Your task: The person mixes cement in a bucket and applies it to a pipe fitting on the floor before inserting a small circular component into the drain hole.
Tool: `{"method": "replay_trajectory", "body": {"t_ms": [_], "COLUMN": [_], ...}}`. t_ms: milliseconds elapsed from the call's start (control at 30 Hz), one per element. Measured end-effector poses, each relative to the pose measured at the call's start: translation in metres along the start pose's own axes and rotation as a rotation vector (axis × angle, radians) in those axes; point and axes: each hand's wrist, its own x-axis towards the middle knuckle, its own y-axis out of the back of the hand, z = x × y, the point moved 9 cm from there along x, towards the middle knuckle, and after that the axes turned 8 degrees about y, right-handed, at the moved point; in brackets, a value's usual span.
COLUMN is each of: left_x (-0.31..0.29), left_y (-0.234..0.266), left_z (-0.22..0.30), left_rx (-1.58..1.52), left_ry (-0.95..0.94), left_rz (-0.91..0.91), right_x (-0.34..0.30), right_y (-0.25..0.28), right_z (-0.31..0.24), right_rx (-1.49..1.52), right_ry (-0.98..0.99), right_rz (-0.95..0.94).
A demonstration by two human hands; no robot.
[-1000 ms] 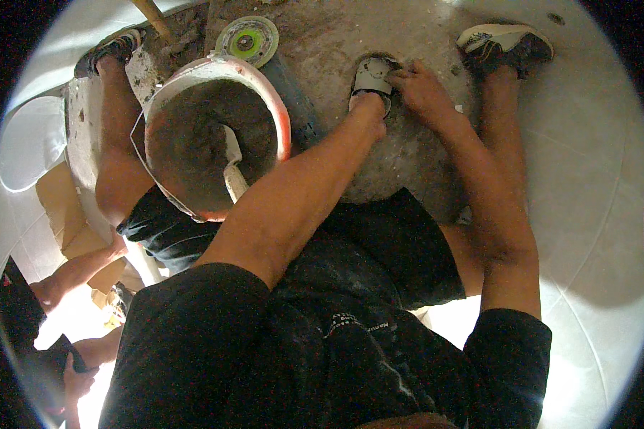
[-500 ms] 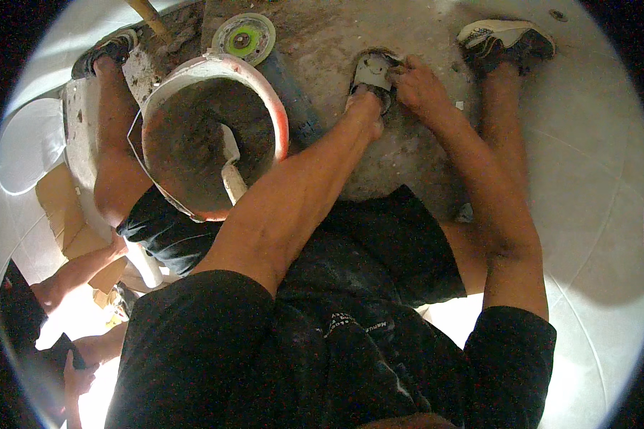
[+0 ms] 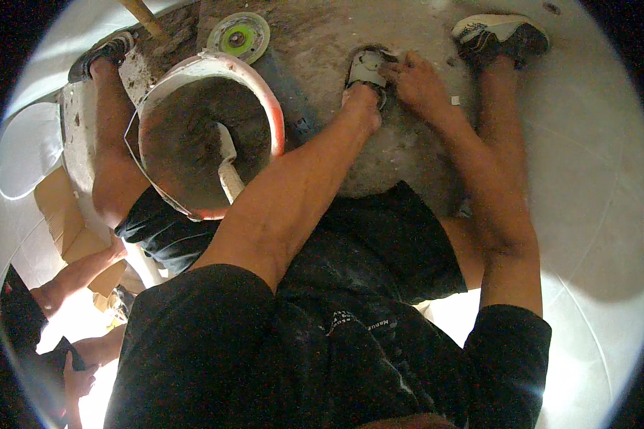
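Observation:
A pale grey, rounded piece with a dark rim (image 3: 368, 66) is low at the dirty floor in front of me; its exact kind is unclear. My left hand (image 3: 363, 99) reaches down to its near end, with the fingers hidden from view. At its right edge is my right hand (image 3: 412, 77), fingers bent and drawn together; anything small between them cannot be made out. Left of my left forearm stands a white and orange-red bucket (image 3: 275, 118) holding dark grey material. A trowel (image 3: 226, 146) leans in it, handle toward me.
A round disc with a green middle (image 3: 239, 38) lies beyond the bucket. My shoes stand at far left and far right. Cardboard (image 3: 57, 214) and a clear round lid-like sheet (image 3: 30, 150) are at left. Another person's arm (image 3: 82, 272) comes in at the lower left.
The whole view has shifted slightly, things sitting a little higher and further left. My right fingers have moved slightly along the pale piece's edge. The bucket and trowel stay put.

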Motion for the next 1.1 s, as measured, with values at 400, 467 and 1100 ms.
{"method": "replay_trajectory", "body": {"t_ms": [400, 467, 1100], "left_x": [0.004, 0.007, -0.048], "left_y": [0.001, -0.001, -0.023], "left_z": [0.006, 0.005, 0.025], "left_rx": [0.289, 0.346, -0.49], "left_ry": [-0.12, -0.142, 0.049], "left_rz": [0.007, -0.005, -0.355], "right_x": [-0.001, -0.004, 0.006], "right_y": [-0.007, -0.005, -0.014], "right_z": [-0.009, -0.007, -0.041], "right_rx": [-0.049, -0.034, 0.03], "right_ry": [0.079, 0.067, 0.158], "right_rz": [-0.063, -0.022, -0.147]}}
